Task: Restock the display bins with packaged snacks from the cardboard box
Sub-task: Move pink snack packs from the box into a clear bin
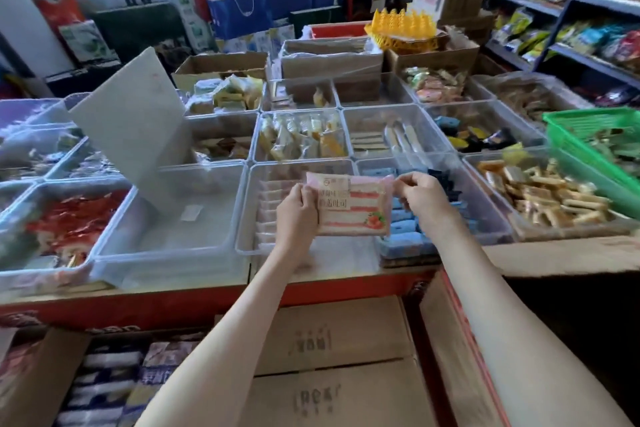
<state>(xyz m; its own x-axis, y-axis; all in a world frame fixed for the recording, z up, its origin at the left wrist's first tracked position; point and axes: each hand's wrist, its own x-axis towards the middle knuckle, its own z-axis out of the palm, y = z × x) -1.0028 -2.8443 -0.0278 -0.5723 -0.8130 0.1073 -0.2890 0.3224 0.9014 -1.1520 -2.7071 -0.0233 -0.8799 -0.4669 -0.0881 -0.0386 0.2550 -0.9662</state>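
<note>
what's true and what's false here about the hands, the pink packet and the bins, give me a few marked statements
1. The left hand and the right hand both hold the pink packet. True.
2. The packet is held over the bin of red packets. False: it is over the pink-packet bin.
3. A white board leans in the clear bin left of that one. True.
4. The green basket sits at the far left. False: it is at the right.
</note>
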